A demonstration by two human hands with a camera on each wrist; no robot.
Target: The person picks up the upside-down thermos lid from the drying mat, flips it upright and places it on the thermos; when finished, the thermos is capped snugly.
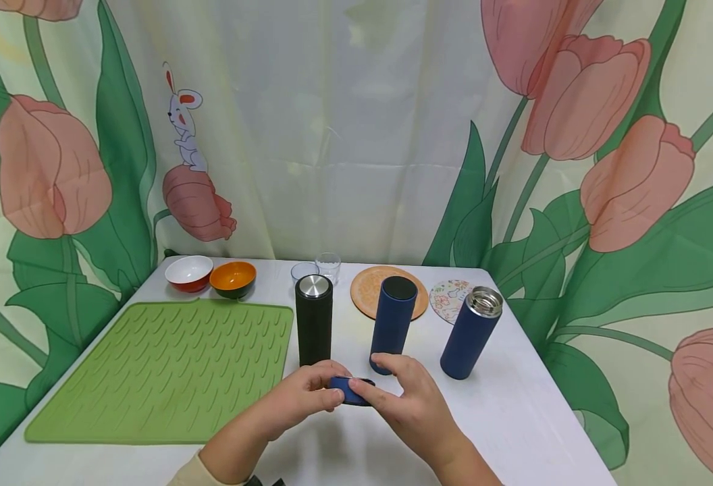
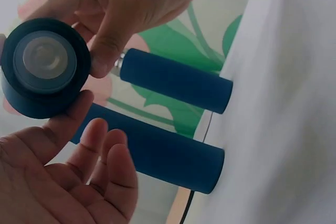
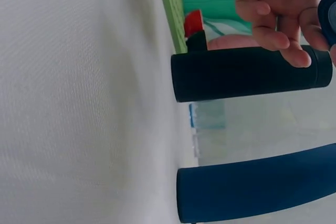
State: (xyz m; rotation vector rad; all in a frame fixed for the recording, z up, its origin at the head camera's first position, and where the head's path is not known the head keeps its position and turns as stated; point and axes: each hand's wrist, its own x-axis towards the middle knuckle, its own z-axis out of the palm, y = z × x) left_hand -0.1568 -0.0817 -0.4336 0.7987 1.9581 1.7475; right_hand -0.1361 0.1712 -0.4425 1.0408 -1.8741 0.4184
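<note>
Both hands hold a dark blue bottle lid [image 1: 348, 391] low over the front of the white table. My left hand [image 1: 308, 398] pinches its left side, and the thumb and fingers of my right hand [image 1: 414, 405] grip the right side. The lid's round underside, with a pale inner plug [image 2: 47, 56], faces the left wrist camera. Just beyond the hands stand a black flask [image 1: 314, 324] with a silver top and a blue flask [image 1: 391, 324] with a dark top. Farther right, another blue flask [image 1: 468, 337] shows its bare steel mouth.
A green ridged mat [image 1: 168, 371] covers the table's left part. Behind it are a white-and-red bowl [image 1: 189, 273] and an orange bowl [image 1: 233, 278]. Clear glasses [image 1: 329, 266], a round wooden board [image 1: 364, 287] and a flowered round mat [image 1: 447, 300] lie toward the back edge.
</note>
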